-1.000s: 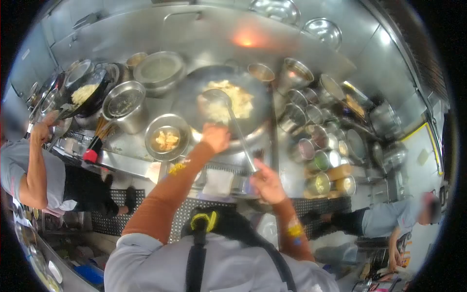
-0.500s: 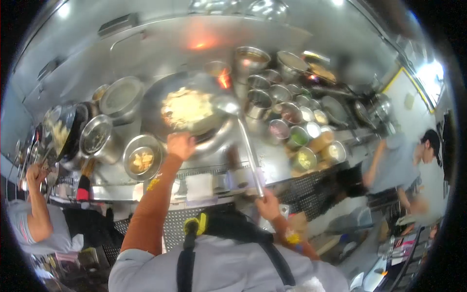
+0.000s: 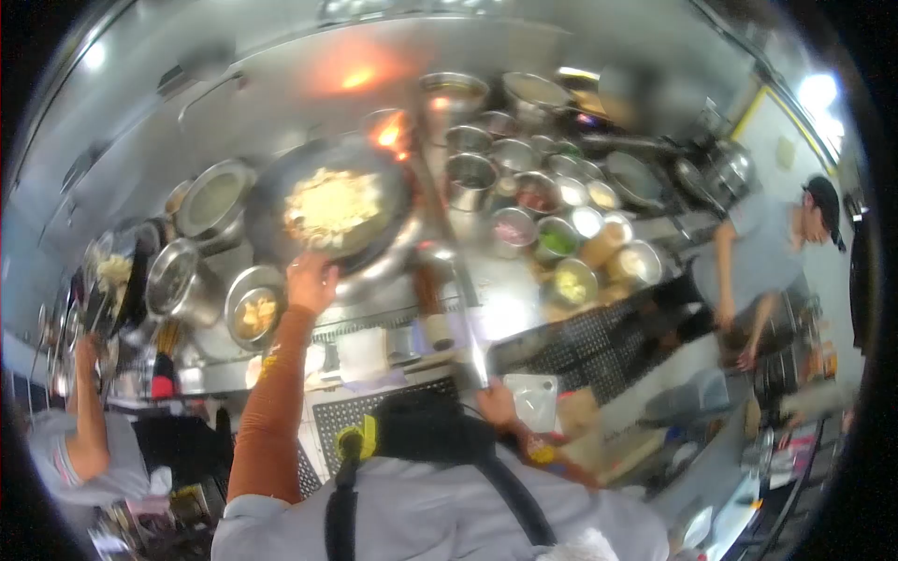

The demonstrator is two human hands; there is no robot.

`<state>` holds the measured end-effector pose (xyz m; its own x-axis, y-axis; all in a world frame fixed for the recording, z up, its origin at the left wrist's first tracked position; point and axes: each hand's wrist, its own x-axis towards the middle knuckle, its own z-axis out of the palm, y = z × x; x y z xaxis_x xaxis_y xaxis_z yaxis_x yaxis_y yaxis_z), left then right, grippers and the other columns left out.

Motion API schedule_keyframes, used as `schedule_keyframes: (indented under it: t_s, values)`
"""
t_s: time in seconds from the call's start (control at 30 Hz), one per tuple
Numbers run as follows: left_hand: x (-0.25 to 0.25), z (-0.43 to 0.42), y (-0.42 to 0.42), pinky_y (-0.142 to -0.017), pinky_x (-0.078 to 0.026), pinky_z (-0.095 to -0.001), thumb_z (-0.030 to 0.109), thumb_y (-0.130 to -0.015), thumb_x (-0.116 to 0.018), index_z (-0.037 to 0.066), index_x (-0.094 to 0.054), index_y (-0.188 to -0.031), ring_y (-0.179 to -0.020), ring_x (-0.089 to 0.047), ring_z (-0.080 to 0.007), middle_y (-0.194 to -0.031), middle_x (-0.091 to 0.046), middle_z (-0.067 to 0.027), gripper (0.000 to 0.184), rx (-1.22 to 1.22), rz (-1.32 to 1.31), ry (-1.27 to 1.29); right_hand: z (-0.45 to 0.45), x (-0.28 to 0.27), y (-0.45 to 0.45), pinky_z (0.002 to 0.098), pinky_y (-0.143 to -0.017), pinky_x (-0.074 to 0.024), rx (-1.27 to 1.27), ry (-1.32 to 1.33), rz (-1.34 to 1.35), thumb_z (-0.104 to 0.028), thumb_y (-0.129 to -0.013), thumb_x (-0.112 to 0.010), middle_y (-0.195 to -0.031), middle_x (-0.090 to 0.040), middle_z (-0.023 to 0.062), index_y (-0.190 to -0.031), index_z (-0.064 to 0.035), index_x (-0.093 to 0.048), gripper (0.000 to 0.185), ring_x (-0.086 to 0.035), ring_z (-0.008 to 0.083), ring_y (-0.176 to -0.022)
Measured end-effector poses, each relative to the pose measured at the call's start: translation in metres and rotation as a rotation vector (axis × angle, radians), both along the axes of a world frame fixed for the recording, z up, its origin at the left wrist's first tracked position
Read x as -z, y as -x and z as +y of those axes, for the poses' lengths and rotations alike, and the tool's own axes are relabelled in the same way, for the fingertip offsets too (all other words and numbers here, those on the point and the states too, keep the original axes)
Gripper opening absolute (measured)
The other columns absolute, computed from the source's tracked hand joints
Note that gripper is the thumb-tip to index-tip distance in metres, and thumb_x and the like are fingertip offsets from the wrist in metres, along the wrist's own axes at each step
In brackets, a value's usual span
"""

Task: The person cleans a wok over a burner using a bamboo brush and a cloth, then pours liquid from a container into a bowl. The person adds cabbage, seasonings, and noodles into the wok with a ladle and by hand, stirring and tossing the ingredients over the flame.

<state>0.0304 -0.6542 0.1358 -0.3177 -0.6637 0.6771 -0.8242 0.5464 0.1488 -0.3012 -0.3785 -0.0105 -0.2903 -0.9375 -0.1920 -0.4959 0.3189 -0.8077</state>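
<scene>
A dark wok (image 3: 269,224) sits on the range with pale chopped food (image 3: 332,204) heaped in it. My left hand (image 3: 313,283) is closed at the wok's near edge; the part inside the fingers is hidden. My right hand (image 3: 497,404) grips the lower end of a long metal ladle (image 3: 464,304), low at the counter's front edge. The ladle is smeared by motion, and its upper end lies to the right of the wok, apart from the food. Orange flame (image 3: 389,134) shows behind the wok's right rim.
Left of the wok stand a steel pot (image 3: 173,280) and a bowl with yellowish pieces (image 3: 255,315). Several ingredient containers (image 3: 536,194) crowd the right side. One co-worker (image 3: 103,439) works at far left; another person (image 3: 767,252) stands at right.
The ladle has swung away from the food, out to the wok's right. My left hand still holds the wok's near edge. The flame behind the wok looks larger, and the view has shifted.
</scene>
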Motion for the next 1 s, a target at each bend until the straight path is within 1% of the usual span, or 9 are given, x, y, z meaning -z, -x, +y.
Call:
schedule_keyframes:
  t_s: [0.2, 0.4, 0.43, 0.5, 0.6, 0.7, 0.87, 0.97, 1.0]
  values:
    - [0.030, 0.125, 0.001, -0.087, -0.046, -0.0435, 0.009, -0.077, -0.062, 0.005, -0.059, -0.112, -0.099, -0.058, -0.0355, -0.104, -0.063, -0.0184, 0.035, -0.021, 0.474, -0.259, 0.003, 0.028, 0.010, 0.0328, -0.054, -0.0455, -0.124, -0.045, 0.017, -0.010, -0.080, -0.058, -0.073, -0.057, 0.0083, -0.102, -0.0028, -0.051, 0.024, -0.056, 0.0170, -0.059]
    - [0.073, 0.271, -0.006, -0.080, -0.051, -0.0416, 0.015, -0.084, -0.057, 0.003, -0.060, -0.112, -0.090, -0.063, -0.0346, -0.101, -0.064, -0.0192, 0.030, -0.190, 0.466, -0.793, -0.015, 0.007, 0.010, 0.0292, -0.057, -0.0457, -0.247, -0.165, -0.259, -0.002, -0.082, -0.054, -0.077, -0.055, 0.0072, -0.103, 0.0024, -0.049, 0.022, -0.053, 0.0143, -0.064]
    - [0.076, 0.287, -0.009, -0.079, -0.052, -0.0410, 0.015, -0.085, -0.057, 0.003, -0.060, -0.111, -0.089, -0.064, -0.0340, -0.100, -0.064, -0.0186, 0.029, -0.216, 0.481, -0.824, -0.024, 0.016, 0.018, 0.0306, -0.062, -0.0481, -0.415, -0.040, -0.091, -0.002, -0.083, -0.054, -0.079, -0.056, 0.0079, -0.106, 0.0048, -0.048, 0.025, -0.056, 0.0167, -0.068]
    - [0.088, 0.314, -0.017, -0.079, -0.052, -0.0407, 0.016, -0.085, -0.058, 0.003, -0.061, -0.110, -0.089, -0.064, -0.0336, -0.100, -0.065, -0.0177, 0.029, -0.255, 0.491, -0.847, -0.031, 0.034, 0.024, 0.0368, -0.078, -0.0490, -0.277, -0.212, -0.350, -0.004, -0.081, -0.055, -0.094, -0.057, 0.0155, -0.120, 0.0063, -0.046, 0.041, -0.060, 0.0267, -0.086]
    - [0.117, 0.346, -0.032, -0.083, -0.050, -0.0424, 0.018, -0.085, -0.057, 0.004, -0.060, -0.110, -0.096, -0.062, -0.0342, -0.104, -0.064, -0.0176, 0.029, -0.303, 0.502, -0.805, -0.033, 0.014, 0.005, 0.0410, -0.094, -0.0421, -0.342, 0.241, 0.294, -0.008, -0.080, -0.057, -0.115, -0.051, 0.0248, -0.132, 0.0060, -0.040, 0.056, -0.052, 0.0355, -0.110]
    - [0.144, 0.377, -0.049, -0.082, -0.050, -0.0439, 0.019, -0.084, -0.055, 0.005, -0.060, -0.110, -0.094, -0.062, -0.0352, -0.102, -0.064, -0.0176, 0.030, -0.442, 0.368, -0.835, -0.048, -0.047, -0.034, 0.0418, -0.101, -0.0361, -0.586, 0.392, 0.340, -0.010, -0.080, -0.058, -0.132, -0.040, 0.0283, -0.139, 0.0035, -0.034, 0.065, -0.042, 0.0381, -0.122]
    - [0.136, 0.412, -0.078, -0.080, -0.050, -0.0463, 0.022, -0.081, -0.056, 0.007, -0.060, -0.110, -0.091, -0.063, -0.0363, -0.096, -0.066, -0.0179, 0.032, -0.469, 0.485, -0.996, -0.053, -0.033, -0.105, 0.0317, -0.078, -0.0487, -0.914, 0.109, -0.102, -0.016, -0.081, -0.064, -0.094, -0.066, 0.0116, -0.111, 0.0053, -0.059, 0.038, -0.062, 0.0188, -0.086]
    - [0.171, 0.447, -0.105, -0.079, -0.050, -0.0467, 0.022, -0.081, -0.056, 0.009, -0.060, -0.110, -0.089, -0.063, -0.0373, -0.094, -0.066, -0.0183, 0.033, -0.582, 0.462, -0.839, -0.046, 0.008, -0.132, 0.0309, -0.073, -0.0490, -1.174, -0.018, 0.142, -0.013, -0.079, -0.065, -0.091, -0.065, 0.0092, -0.106, 0.0036, -0.061, 0.031, -0.061, 0.0157, -0.082]
    - [0.186, 0.456, -0.118, -0.079, -0.050, -0.0466, 0.023, -0.078, -0.058, 0.008, -0.059, -0.114, -0.088, -0.063, -0.0370, -0.097, -0.065, -0.0197, 0.039, -0.662, 0.427, -1.045, -0.043, 0.029, -0.137, 0.0314, -0.072, -0.0491, -1.254, -0.069, 0.196, -0.013, -0.080, -0.064, -0.092, -0.065, 0.0095, -0.105, 0.0026, -0.062, 0.029, -0.061, 0.0152, -0.083]
